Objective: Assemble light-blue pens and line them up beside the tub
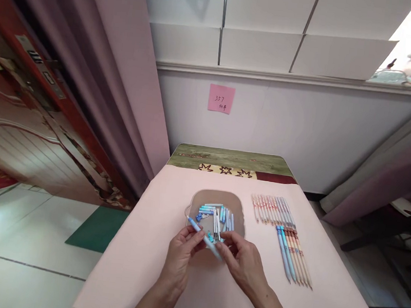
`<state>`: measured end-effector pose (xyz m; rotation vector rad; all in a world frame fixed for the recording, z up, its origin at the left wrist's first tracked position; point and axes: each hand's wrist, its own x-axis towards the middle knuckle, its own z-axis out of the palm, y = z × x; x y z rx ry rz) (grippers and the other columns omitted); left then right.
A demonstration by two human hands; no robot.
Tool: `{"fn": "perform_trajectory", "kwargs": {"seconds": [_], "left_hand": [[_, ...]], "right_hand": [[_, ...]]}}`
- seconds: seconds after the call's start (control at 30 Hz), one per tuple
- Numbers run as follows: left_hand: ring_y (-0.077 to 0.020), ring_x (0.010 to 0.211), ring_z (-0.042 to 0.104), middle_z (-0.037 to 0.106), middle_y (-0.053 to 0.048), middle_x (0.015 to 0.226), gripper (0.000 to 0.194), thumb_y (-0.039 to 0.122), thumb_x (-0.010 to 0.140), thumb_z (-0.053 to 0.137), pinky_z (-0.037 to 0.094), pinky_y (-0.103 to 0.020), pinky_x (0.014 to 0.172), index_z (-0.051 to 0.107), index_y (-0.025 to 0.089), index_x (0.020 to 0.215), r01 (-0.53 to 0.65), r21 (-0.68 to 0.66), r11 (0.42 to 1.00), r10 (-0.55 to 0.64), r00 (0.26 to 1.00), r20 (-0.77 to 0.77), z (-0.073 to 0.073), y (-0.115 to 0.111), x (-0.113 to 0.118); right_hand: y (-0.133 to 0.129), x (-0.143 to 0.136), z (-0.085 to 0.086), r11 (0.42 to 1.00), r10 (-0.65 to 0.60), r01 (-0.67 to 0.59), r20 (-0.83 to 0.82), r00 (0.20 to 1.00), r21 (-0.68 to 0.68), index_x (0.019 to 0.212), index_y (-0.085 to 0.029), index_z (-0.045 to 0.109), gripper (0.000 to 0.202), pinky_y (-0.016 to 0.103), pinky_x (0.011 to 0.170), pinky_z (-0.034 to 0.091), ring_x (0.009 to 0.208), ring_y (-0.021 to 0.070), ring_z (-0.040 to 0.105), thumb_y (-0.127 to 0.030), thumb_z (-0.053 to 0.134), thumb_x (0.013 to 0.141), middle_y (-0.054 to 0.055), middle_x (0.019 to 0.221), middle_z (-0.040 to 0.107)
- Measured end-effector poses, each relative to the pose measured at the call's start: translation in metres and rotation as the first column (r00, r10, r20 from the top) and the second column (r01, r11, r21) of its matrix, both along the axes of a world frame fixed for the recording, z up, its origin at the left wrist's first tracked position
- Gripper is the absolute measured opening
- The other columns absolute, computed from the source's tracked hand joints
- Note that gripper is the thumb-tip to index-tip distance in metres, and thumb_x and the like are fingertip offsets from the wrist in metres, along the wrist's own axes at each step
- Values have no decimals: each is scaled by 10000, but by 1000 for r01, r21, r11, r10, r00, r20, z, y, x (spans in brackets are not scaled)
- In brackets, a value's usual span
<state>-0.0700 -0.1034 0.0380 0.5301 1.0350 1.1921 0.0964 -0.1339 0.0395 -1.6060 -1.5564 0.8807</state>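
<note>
View: head, the only one I have at my remote station; 12 o'clock points away from the wearer, across the table.
Left hand [180, 254]: thumb and fingers pinch a blue pen [198, 227] along its barrel, above the near-left part of the basket.
Right hand [243, 261]: fingers curled beside the pen's nearer end; blur and overlap hide the contact, so I cannot tell whether they pinch it.
Pen axis: oblique, from 10 o'clock (darker blue end) to 4 o'clock (paler end, blurred). From the left-hand grip, the paler end lies toward 4 o'clock; the right hand is nearer to that end, the left hand to the darker one.
Basket [237, 204]: shallow, rounded, pale, at 12 o'clock from the hands, partly hidden by them at its near side.
Basket contents: blue tubes [207, 209] stacked crosswise toward 11 o'clock; slim white rods [216, 224] near the middle, pointing roughly at 12; further blue tubes [230, 221] toward 2 to 3 o'clock; a small dark-blue piece [199, 217] at 9 o'clock. Tiny teal bits [210, 236] show between the hands, too small for me to identify.
Far row of pens [269, 209]: side by side at 3 o'clock from the basket, outside it.
Near row of pens [285, 255]: at 4 o'clock from the basket, bluish ones at the left, beige and red ones at the right, tips toward 5 o'clock.
Support: pink tablecloth [135, 264] beneath basket and rows.
</note>
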Motion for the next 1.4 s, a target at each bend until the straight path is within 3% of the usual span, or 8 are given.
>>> {"fn": "perform_trajectory", "kwargs": {"seconds": [0.13, 0.23, 0.37, 0.5, 0.77, 0.93, 1.13, 1.4], "left_hand": [[-118, 674, 595, 668, -36, 821, 324, 258, 633, 788, 508, -240, 640, 705, 141, 924, -103, -69, 992, 102, 995, -8, 4, -2, -27], [-118, 624, 572, 640, -23, 750, 351, 317, 665, 764, 505, -251, 593, 698, 143, 963, -99, -89, 991, 97, 995, -26, 10, -4, -41], [-113, 582, 543, 650, -40, 747, 356, 364, 712, 719, 453, -232, 511, 682, 140, 986, -16, -89, 996, 16, 1000, -1, 13, -7, -43], [-102, 582, 521, 678, -67, 762, 351, 319, 710, 721, 401, -209, 494, 677, 126, 1000, 33, -89, 995, -31, 999, 20, 9, -8, -41], [-119, 658, 573, 709, -104, 903, 327, 163, 691, 696, 441, -239, 617, 681, 122, 1015, 125, -102, 987, -117, 990, 83, 7, -10, -34], [-148, 712, 615, 713, -123, 909, 269, 180, 735, 659, 449, -243, 628, 689, 116, 994, 135, -125, 983, -118, 984, 137, 9, -11, -26], [-115, 643, 599, 715, -121, 909, 265, 108, 705, 673, 459, -221, 603, 686, 114, 970, 113, -148, 982, -95, 988, 125, 6, -8, -27], [-108, 583, 569, 696, -120, 938, 332, 126, 710, 685, 413, -209, 463, 624, 135, 1036, 43, -149, 988, -36, 998, 51, 1, -4, -37]], "right_hand": [[17, 23, -3, 991, -122, 116, 117, 986, 59, 914, -225, 669, 227, 243, 634, 440, 695, 172, 639, -377, 509, 860, 19, 766, 702], [42, 32, -4, 991, -122, 96, 318, 940, 97, 858, -232, 686, 177, 248, 668, 427, 742, 174, 635, -286, 519, 838, 20, 814, 701], [78, 23, -4, 998, 50, -56, 537, 842, -6, 886, -221, 704, 225, 240, 708, 411, 827, 172, 636, -198, 487, 833, 44, 883, 709], [99, 4, -11, 968, 250, -215, 556, 793, -129, 819, -248, 740, 185, 221, 652, 407, 778, 168, 652, -178, 587, 743, 14, 802, 728], [99, -24, -28, 901, 431, -362, 592, 681, -239, 841, -241, 757, 241, 248, 657, 418, 816, 217, 660, -126, 627, 672, 61, 850, 739], [97, -33, -40, 862, 497, -442, 588, 637, -250, 816, -222, 749, 196, 254, 659, 418, 825, 230, 653, -170, 674, 643, 80, 887, 728], [97, -34, -41, 881, 466, -423, 549, 694, -213, 771, -174, 721, 123, 247, 664, 411, 819, 217, 651, -145, 643, 680, 99, 872, 720], [106, -6, -27, 949, 314, -291, 419, 852, -120, 1121, -178, 600, 268, 188, 625, 424, 704, 119, 655, -247, 470, 897, 23, 835, 721]]}}
